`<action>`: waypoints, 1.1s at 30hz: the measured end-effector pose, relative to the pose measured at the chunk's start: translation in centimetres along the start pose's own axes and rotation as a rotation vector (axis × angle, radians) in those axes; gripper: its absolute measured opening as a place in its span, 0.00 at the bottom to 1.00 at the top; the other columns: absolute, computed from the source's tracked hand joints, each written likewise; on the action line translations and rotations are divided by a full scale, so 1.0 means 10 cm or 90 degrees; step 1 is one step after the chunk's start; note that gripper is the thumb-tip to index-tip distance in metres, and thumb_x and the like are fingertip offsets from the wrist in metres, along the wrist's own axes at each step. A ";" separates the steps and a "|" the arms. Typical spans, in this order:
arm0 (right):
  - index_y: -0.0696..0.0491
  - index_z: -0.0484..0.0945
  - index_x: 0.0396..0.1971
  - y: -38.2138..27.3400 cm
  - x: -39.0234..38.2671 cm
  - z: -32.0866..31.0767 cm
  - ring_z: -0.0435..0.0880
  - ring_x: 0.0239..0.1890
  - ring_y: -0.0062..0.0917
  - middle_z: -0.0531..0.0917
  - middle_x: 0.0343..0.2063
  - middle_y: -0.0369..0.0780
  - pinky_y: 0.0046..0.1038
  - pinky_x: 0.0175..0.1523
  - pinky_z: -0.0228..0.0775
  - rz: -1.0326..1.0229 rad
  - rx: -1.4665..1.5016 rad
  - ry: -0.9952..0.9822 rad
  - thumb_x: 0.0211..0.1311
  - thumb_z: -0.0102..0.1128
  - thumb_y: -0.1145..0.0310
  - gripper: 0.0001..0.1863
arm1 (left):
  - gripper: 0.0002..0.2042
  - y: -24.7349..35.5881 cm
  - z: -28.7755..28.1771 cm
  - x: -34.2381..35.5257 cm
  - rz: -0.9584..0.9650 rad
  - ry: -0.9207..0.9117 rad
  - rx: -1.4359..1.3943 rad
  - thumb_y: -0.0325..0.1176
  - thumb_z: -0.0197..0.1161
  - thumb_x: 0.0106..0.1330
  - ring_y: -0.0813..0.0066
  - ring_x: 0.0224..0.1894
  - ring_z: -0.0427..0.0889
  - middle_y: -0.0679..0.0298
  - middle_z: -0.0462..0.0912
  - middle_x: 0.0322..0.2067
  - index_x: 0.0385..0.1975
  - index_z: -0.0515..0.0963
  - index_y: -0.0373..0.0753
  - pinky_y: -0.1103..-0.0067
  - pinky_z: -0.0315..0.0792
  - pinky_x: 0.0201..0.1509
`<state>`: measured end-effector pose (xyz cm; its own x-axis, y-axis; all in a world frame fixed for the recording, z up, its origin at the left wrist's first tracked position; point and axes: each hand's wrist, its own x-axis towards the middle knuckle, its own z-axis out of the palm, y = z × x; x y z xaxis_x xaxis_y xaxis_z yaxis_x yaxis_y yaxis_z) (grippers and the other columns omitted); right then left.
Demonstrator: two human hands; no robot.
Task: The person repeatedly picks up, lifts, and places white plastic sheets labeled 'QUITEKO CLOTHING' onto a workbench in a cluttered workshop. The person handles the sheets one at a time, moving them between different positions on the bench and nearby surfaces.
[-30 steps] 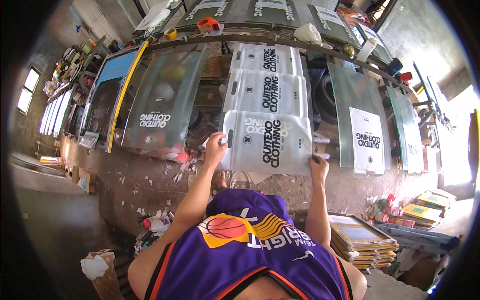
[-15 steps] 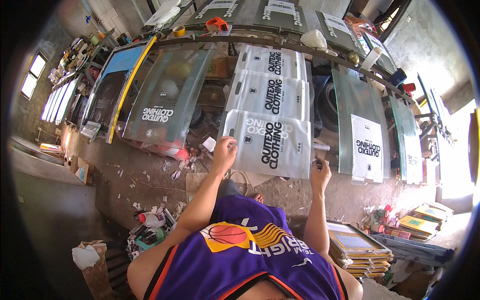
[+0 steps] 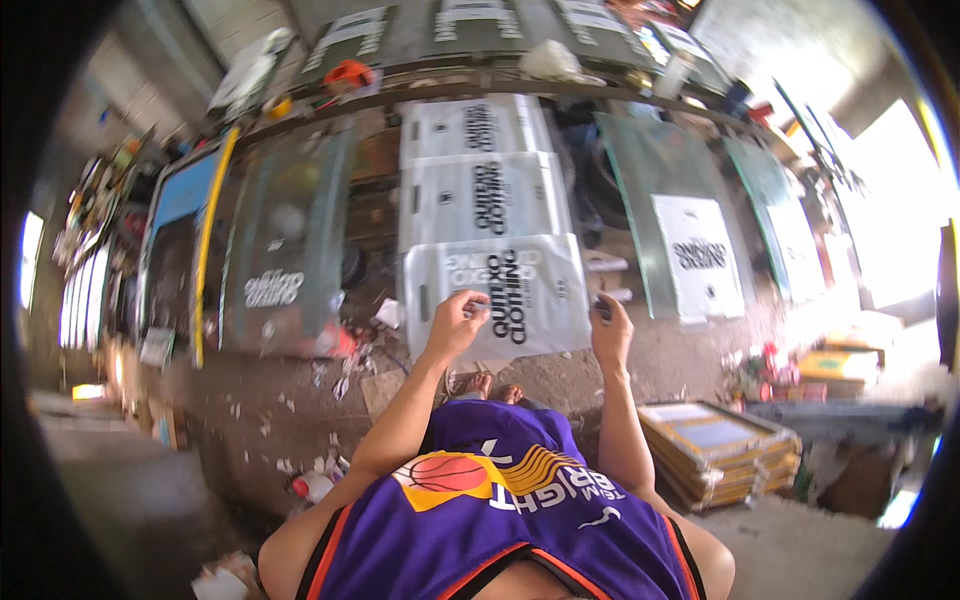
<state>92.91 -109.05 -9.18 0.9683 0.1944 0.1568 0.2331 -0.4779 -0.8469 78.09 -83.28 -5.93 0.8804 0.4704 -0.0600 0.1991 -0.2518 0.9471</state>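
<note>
At eleven o'clock my left hand (image 3: 455, 322) pinches the near edge of the white printed bag (image 3: 495, 298); at one o'clock my right hand (image 3: 608, 330) grips its right corner. Two printed bags (image 3: 478, 160) already lie beyond at twelve; I judge this one nearly placed.

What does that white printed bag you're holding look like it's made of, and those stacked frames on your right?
The white bag looks like thin plastic film: it is slightly see-through, glossy and wrinkled, pinched by the left hand and right hand. The stacked frames look like bare wood, pale tan with flat mesh-like panels, though that is uncertain.
</note>
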 end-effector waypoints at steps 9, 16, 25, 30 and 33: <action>0.55 0.79 0.47 0.28 0.19 -0.69 0.86 0.37 0.28 0.86 0.36 0.43 0.28 0.44 0.76 0.043 -0.037 0.084 0.56 0.63 0.74 0.17 | 0.10 0.49 0.97 0.28 -0.084 -0.241 -0.039 0.28 0.62 0.60 0.77 0.34 0.81 0.61 0.85 0.32 0.40 0.81 0.34 0.79 0.73 0.40; 0.58 0.79 0.46 1.25 0.77 -1.66 0.85 0.40 0.33 0.85 0.36 0.46 0.32 0.48 0.75 0.076 -0.070 0.173 0.56 0.64 0.72 0.17 | 0.09 0.46 2.41 0.46 -0.180 -0.391 -0.179 0.31 0.61 0.64 0.78 0.34 0.81 0.63 0.84 0.33 0.38 0.82 0.34 0.81 0.73 0.39; 0.63 0.72 0.53 2.62 1.57 -2.90 0.81 0.46 0.41 0.81 0.43 0.51 0.38 0.52 0.71 0.404 -0.015 0.156 0.56 0.67 0.54 0.33 | 0.19 0.60 4.33 0.56 -0.513 -0.201 -0.343 0.45 0.64 0.66 0.70 0.40 0.82 0.60 0.82 0.38 0.45 0.77 0.34 0.77 0.73 0.43; 0.63 0.79 0.44 2.82 1.83 -3.17 0.84 0.32 0.29 0.85 0.30 0.45 0.26 0.37 0.74 0.396 -0.037 0.026 0.54 0.68 0.53 0.28 | 0.15 0.84 4.63 0.54 -0.557 -0.052 -0.420 0.42 0.63 0.67 0.70 0.33 0.83 0.61 0.82 0.35 0.41 0.78 0.34 0.76 0.76 0.35; 0.64 0.83 0.35 2.99 1.94 -3.29 0.83 0.28 0.23 0.83 0.27 0.42 0.22 0.31 0.74 0.399 -0.009 -0.078 0.56 0.66 0.56 0.22 | 0.14 0.90 4.61 0.56 -0.535 -0.068 -0.390 0.40 0.63 0.67 0.72 0.31 0.82 0.61 0.82 0.32 0.40 0.78 0.35 0.77 0.76 0.33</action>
<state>121.66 -147.76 -14.77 0.9042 -0.0292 -0.4262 -0.3721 -0.5441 -0.7520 104.66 -121.87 -12.24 0.5989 0.2101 -0.7728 0.5389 0.6081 0.5829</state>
